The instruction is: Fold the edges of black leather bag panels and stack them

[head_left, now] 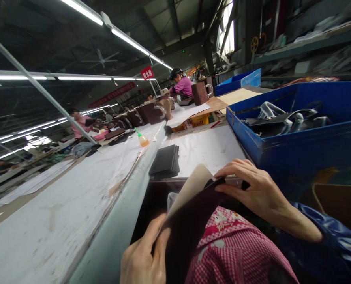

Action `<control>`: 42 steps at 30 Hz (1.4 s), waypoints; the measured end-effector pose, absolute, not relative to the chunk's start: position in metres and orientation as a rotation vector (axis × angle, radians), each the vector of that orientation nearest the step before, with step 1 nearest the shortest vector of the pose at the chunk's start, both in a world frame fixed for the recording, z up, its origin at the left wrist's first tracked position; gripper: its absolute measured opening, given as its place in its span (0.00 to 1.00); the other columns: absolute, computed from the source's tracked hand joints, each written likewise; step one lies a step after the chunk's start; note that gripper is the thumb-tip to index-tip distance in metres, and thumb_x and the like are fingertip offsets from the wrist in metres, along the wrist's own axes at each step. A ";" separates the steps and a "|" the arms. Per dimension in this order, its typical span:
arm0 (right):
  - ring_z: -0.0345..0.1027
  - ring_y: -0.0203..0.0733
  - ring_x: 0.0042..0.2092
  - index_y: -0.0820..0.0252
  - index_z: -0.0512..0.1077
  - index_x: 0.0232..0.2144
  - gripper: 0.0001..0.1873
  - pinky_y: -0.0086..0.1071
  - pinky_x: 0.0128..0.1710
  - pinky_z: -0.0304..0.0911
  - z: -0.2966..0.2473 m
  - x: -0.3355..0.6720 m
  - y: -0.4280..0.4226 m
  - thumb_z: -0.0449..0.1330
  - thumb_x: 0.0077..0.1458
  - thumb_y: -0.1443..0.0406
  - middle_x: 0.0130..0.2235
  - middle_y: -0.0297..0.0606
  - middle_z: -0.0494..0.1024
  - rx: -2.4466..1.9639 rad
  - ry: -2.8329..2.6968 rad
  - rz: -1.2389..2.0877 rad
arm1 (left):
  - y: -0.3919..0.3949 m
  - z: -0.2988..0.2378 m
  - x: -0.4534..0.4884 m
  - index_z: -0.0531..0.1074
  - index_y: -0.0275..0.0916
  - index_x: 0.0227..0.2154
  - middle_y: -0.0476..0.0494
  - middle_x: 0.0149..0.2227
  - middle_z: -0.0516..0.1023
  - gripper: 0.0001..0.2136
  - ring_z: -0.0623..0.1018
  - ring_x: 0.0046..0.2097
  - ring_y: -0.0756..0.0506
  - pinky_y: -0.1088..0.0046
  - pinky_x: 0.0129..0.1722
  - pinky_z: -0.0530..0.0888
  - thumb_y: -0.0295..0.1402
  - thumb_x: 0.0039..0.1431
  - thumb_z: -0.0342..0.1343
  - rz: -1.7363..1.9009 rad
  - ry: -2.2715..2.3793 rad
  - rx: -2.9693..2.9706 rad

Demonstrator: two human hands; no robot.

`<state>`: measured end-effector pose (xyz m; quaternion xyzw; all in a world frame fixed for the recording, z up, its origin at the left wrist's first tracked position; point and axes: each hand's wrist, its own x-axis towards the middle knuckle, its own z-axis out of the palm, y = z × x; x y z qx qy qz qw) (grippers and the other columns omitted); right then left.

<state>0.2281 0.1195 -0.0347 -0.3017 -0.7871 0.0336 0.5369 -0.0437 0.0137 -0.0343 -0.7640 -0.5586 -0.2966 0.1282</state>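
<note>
Your left hand (pixel 142 256) has its grip closed on the lower edge of a dark leather panel (pixel 190 225) — thumb on the dark face, fingers hidden behind it. Your right hand (pixel 252 189) pinches the panel's upper edge, fingers curled over the top and closed on it. The panel sits tilted over your lap, above the red checked apron (pixel 231 248), its pale underside turned up toward the desk (pixel 211 148).

Just beyond the panel a stack of dark pieces (pixel 165 161) lies on the desk, close to its near edge. To your right a blue bin (pixel 282 146) holding dark parts with pale handles stands right against the desk, near your right wrist. Left of the stack runs a long conveyor (pixel 74 197), with a small glue bottle (pixel 142 139) on it. Farther along the line, brown bags (pixel 151 112) crowd the surface — a person in a pink top (pixel 183 86) works there
</note>
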 end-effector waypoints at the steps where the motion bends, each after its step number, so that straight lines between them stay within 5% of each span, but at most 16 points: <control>1: 0.70 0.38 0.34 0.58 0.73 0.32 0.09 0.33 0.38 0.63 -0.039 0.230 0.123 0.63 0.60 0.59 0.31 0.35 0.76 -0.743 -1.817 0.205 | 0.011 -0.034 -0.043 0.74 0.43 0.47 0.56 0.38 0.84 0.10 0.83 0.33 0.53 0.89 0.33 0.74 0.35 0.65 0.54 -0.929 -1.677 -2.204; 5: 0.72 0.40 0.42 0.60 0.73 0.28 0.16 0.32 0.40 0.67 -0.051 0.225 0.129 0.64 0.57 0.53 0.40 0.42 0.76 -0.739 -1.613 0.546 | 0.007 -0.031 -0.032 0.77 0.44 0.49 0.51 0.41 0.84 0.13 0.83 0.38 0.50 0.85 0.39 0.77 0.38 0.66 0.53 -1.203 -1.830 -2.186; 8: 0.71 0.41 0.45 0.62 0.73 0.27 0.17 0.30 0.40 0.69 -0.050 0.219 0.128 0.65 0.55 0.53 0.46 0.44 0.74 -0.694 -1.519 0.775 | 0.007 -0.024 -0.029 0.73 0.47 0.56 0.52 0.47 0.81 0.16 0.82 0.44 0.50 0.85 0.45 0.76 0.32 0.66 0.53 -1.155 -1.710 -2.347; 13: 0.62 0.30 0.28 0.64 0.73 0.30 0.21 0.22 0.25 0.60 -0.038 0.219 0.121 0.67 0.51 0.50 0.28 0.34 0.70 -0.783 -1.381 1.187 | 0.003 -0.013 -0.027 0.63 0.55 0.62 0.55 0.54 0.75 0.27 0.79 0.49 0.50 0.86 0.48 0.74 0.25 0.63 0.55 -1.047 -1.571 -2.534; 16: 0.59 0.29 0.25 0.64 0.71 0.28 0.24 0.22 0.22 0.57 -0.035 0.220 0.121 0.69 0.47 0.48 0.25 0.32 0.67 -0.815 -1.334 1.291 | -0.001 -0.014 -0.019 0.67 0.59 0.59 0.56 0.48 0.81 0.24 0.83 0.37 0.54 0.89 0.37 0.76 0.27 0.63 0.56 -1.285 -1.662 -2.436; 19: 0.59 0.29 0.25 0.64 0.70 0.27 0.26 0.22 0.22 0.57 -0.034 0.221 0.123 0.70 0.45 0.47 0.25 0.32 0.67 -0.824 -1.328 1.321 | -0.003 -0.016 -0.014 0.68 0.59 0.58 0.58 0.29 0.81 0.22 0.74 0.20 0.57 0.89 0.24 0.71 0.29 0.64 0.55 -1.335 -1.670 -2.449; 22: 0.58 0.29 0.25 0.64 0.68 0.26 0.27 0.22 0.21 0.55 -0.033 0.221 0.124 0.70 0.44 0.46 0.24 0.31 0.66 -0.843 -1.317 1.306 | 0.000 -0.015 -0.017 0.68 0.54 0.60 0.56 0.23 0.76 0.22 0.73 0.20 0.55 0.87 0.27 0.73 0.28 0.65 0.53 -1.263 -1.628 -2.484; 27: 0.59 0.30 0.25 0.63 0.67 0.26 0.27 0.23 0.22 0.55 -0.030 0.219 0.120 0.70 0.44 0.46 0.25 0.33 0.67 -0.908 -1.282 1.295 | 0.006 -0.015 -0.031 0.58 0.51 0.66 0.57 0.28 0.80 0.30 0.75 0.22 0.57 0.87 0.36 0.76 0.23 0.63 0.54 -0.976 -1.353 -2.672; 30: 0.58 0.29 0.25 0.64 0.67 0.26 0.27 0.23 0.22 0.53 -0.030 0.219 0.116 0.69 0.45 0.46 0.24 0.32 0.66 -0.903 -1.287 1.282 | 0.008 -0.021 -0.034 0.59 0.49 0.65 0.52 0.40 0.84 0.29 0.83 0.37 0.53 0.88 0.42 0.76 0.23 0.63 0.55 -0.997 -1.322 -2.651; 34: 0.55 0.28 0.25 0.64 0.68 0.26 0.26 0.22 0.22 0.51 -0.030 0.221 0.112 0.69 0.45 0.47 0.24 0.31 0.64 -0.874 -1.308 1.226 | 0.010 -0.027 -0.029 0.62 0.48 0.63 0.48 0.55 0.76 0.28 0.80 0.50 0.49 0.82 0.52 0.73 0.20 0.62 0.54 -1.083 -1.338 -2.587; 42: 0.55 0.28 0.25 0.64 0.71 0.25 0.19 0.22 0.21 0.50 -0.018 0.220 0.101 0.69 0.50 0.54 0.24 0.32 0.65 -0.805 -1.340 1.083 | 0.022 -0.028 -0.005 0.67 0.35 0.59 0.42 0.50 0.80 0.23 0.81 0.46 0.53 0.87 0.53 0.72 0.18 0.61 0.55 -1.118 -1.281 -2.358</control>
